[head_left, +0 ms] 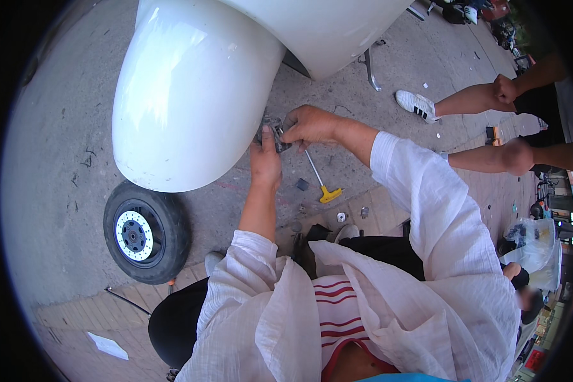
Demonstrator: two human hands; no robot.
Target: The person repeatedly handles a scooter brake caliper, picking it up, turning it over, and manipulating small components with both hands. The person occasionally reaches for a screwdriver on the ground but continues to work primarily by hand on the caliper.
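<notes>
while working right of a wheel (173, 237) on the ground (226, 219) and beside a white shell (191, 95), holding a dark part (275, 123) at the shell's right edge, clamped in the fingers of left hand (267, 163) and right hand (312, 124); near a yellow-handled tool (329, 195), left of a bystander's legs (468, 100).

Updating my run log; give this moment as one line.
left hand: holding dark metal part; right hand: touching it; wheel: on ground; yellow T-handle tool: on ground
</notes>
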